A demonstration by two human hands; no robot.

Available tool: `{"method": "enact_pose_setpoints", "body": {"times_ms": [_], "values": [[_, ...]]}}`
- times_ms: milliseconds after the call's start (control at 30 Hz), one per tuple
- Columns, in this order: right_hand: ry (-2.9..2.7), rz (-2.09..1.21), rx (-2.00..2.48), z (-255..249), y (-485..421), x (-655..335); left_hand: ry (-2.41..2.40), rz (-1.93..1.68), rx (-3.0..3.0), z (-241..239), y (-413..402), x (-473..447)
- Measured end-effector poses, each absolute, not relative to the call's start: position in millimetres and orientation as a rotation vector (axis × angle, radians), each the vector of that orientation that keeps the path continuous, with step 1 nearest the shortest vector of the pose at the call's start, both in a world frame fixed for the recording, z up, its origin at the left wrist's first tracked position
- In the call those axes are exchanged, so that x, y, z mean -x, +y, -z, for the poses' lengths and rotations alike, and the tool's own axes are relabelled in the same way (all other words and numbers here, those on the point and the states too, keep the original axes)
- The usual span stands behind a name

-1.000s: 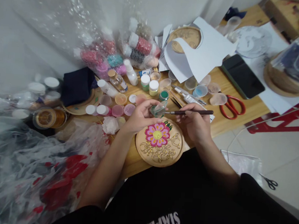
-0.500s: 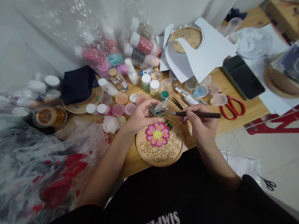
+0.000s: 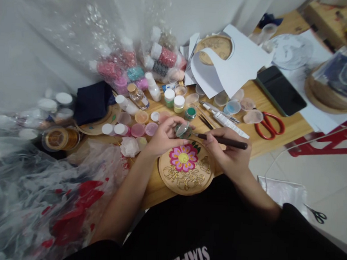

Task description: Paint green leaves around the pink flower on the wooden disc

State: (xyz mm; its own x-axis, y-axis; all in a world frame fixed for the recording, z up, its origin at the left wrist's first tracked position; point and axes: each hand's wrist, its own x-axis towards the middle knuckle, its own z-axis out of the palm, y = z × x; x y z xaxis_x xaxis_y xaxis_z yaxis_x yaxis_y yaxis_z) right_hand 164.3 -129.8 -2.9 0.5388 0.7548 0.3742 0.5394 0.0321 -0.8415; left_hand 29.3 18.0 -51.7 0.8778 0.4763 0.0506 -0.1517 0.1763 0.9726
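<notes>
My left hand (image 3: 163,136) is closed round a small clear cup of green paint (image 3: 183,129), held just above the table. My right hand (image 3: 228,151) pinches a dark-handled brush (image 3: 222,140) whose tip points left into that cup. Below both hands lies a round wooden disc (image 3: 186,167) with a pink and yellow flower, green leaves at its top and gold scrollwork below.
Small paint pots (image 3: 178,102), lids and bottles crowd the table behind the hands. Red scissors (image 3: 268,124), a dark tablet (image 3: 280,90) and white paper sheets (image 3: 233,67) lie to the right. Crumpled clear plastic (image 3: 40,192) covers the left. Black scissors (image 3: 318,214) lie on the floor.
The brush has tilted slightly downward and my right hand has shifted a little toward me. The cup in my left hand has lowered a bit toward the disc.
</notes>
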Motion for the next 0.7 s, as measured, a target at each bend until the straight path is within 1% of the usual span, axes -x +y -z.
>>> {"method": "enact_pose_setpoints", "body": {"times_ms": [233, 500, 700], "values": [[-1.153, -0.174, 1.603, 9, -129, -162, 0.295, -0.485, -1.321, 51, 17, -31], [-0.914, -0.389, 1.526, 33, -137, -162, 0.333, -0.484, -1.305, 50, 16, -32], [-0.772, -0.470, 1.411, 36, -133, -162, 0.362, -0.485, -1.284, 47, 14, -33]]}}
